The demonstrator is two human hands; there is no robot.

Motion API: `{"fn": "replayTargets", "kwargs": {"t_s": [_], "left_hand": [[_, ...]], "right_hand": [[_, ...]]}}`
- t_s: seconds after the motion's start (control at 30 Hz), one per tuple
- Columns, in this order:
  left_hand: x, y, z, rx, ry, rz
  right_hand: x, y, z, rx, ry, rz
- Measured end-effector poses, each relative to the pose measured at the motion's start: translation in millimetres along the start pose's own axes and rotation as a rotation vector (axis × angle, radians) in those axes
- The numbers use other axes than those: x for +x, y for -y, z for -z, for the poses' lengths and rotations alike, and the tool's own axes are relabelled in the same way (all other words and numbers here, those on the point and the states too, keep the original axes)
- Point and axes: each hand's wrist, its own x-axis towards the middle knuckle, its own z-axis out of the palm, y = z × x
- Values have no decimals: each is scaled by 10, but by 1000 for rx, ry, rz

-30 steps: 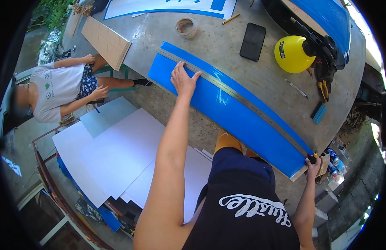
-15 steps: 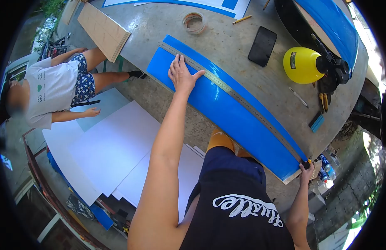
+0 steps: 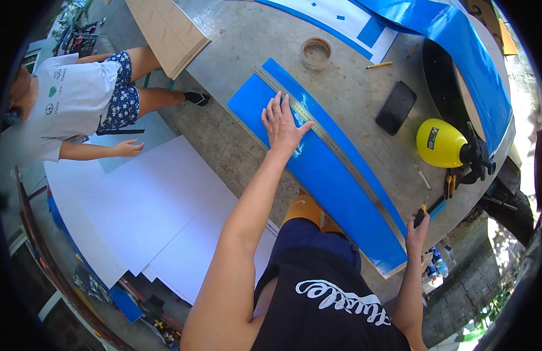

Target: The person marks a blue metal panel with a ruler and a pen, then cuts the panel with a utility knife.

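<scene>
A long piece of glossy blue sheet (image 3: 335, 187) lies at a slant along the table's near edge. Along its length rests a long metal ruler (image 3: 347, 152). My left hand (image 3: 282, 126) presses down flat on the ruler and sheet with its fingers spread, near the far left end. At the lower right, past the sheet's near end, my right hand (image 3: 418, 232) is closed around a black and yellow utility knife (image 3: 421, 217), raised off the sheet. Its tip points away from me.
On the table (image 3: 247, 35) are a roll of tape (image 3: 316, 53), a phone (image 3: 396, 108), a yellow spray bottle (image 3: 439, 143), a pencil (image 3: 379, 65), pliers (image 3: 450, 186) and a blue squeegee (image 3: 438, 209). A person (image 3: 78, 105) stands at the left beside stacked boards (image 3: 165, 35).
My right hand has lifted the utility knife off the ruler's near end and moved it up beside the sheet. My left hand stays on the ruler. The camera view has shifted.
</scene>
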Motion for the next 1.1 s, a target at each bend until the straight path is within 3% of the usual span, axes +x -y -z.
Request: {"fn": "replayTargets", "kwargs": {"t_s": [0.23, 0.3, 0.4, 0.73, 1.1], "left_hand": [[281, 328, 187, -45, -4, 22], [318, 357, 250, -46, 25, 24], [324, 363, 259, -52, 36, 15], [340, 329, 229, -104, 26, 36], [370, 291, 230, -134, 28, 72]], "right_hand": [[646, 2520, -865, 132, 396, 177], [745, 2923, -1147, 58, 337, 461], [857, 3438, -1488, 134, 458, 485], [1228, 4065, -2507, -78, 503, 705], [1311, 4174, -2674, -111, 516, 730]]}}
